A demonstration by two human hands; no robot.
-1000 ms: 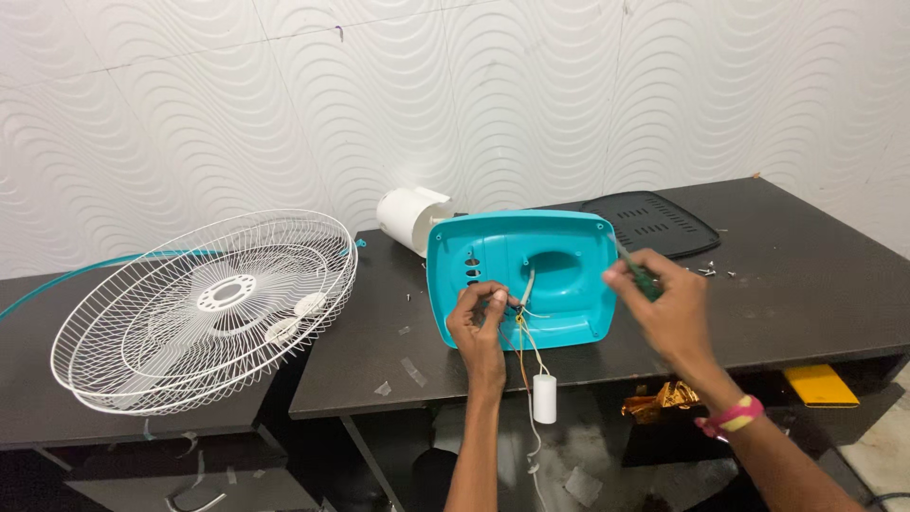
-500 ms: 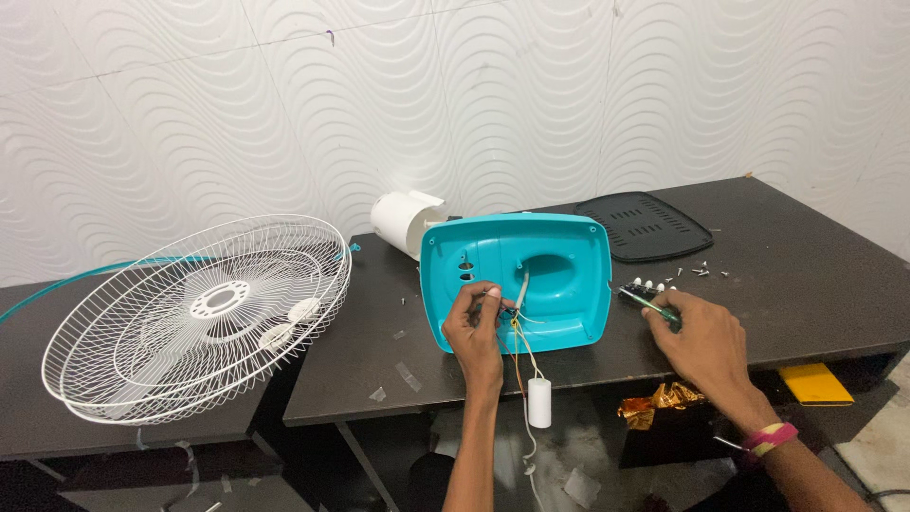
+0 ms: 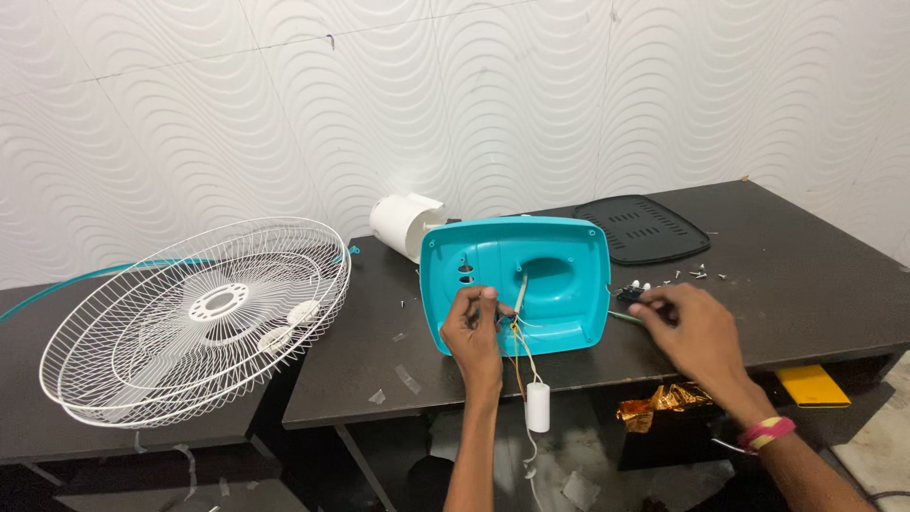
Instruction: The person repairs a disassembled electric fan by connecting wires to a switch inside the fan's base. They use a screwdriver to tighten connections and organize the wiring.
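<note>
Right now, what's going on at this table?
A person is working on a taken-apart fan. The left hand pinches the wires coming out of the turquoise fan base shell, with a white capacitor dangling below the table edge. The right hand rests on a small black switch part beside the shell. A white wire fan guard lies to the left, and a black vented cover and loose screws sit behind.

Fan grille (image 3: 199,318) left of housing (image 3: 517,280)
</note>
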